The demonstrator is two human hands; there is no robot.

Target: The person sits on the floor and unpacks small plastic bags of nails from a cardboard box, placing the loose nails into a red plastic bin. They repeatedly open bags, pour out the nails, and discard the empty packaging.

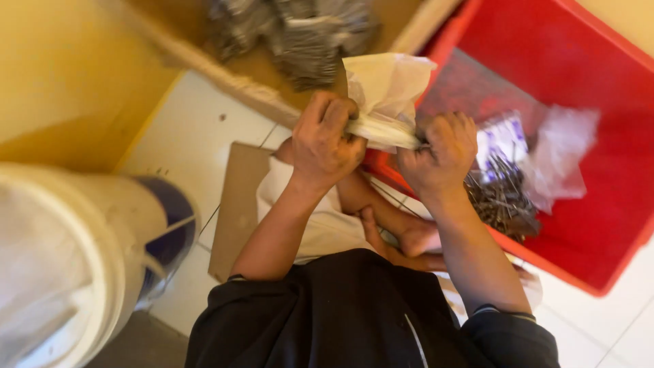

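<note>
While the left hand (325, 140) and right hand (439, 151) both clamp their fingers on the twisted bag (383, 102), its roll runs sideways between them, loose end upward, over the red bin's (599, 204) edge.

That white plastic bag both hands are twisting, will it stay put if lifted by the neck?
The white plastic bag looks thin and floppy; it crumples above the left hand and right hand. It probably sags and may slip through a loose grip.
</note>
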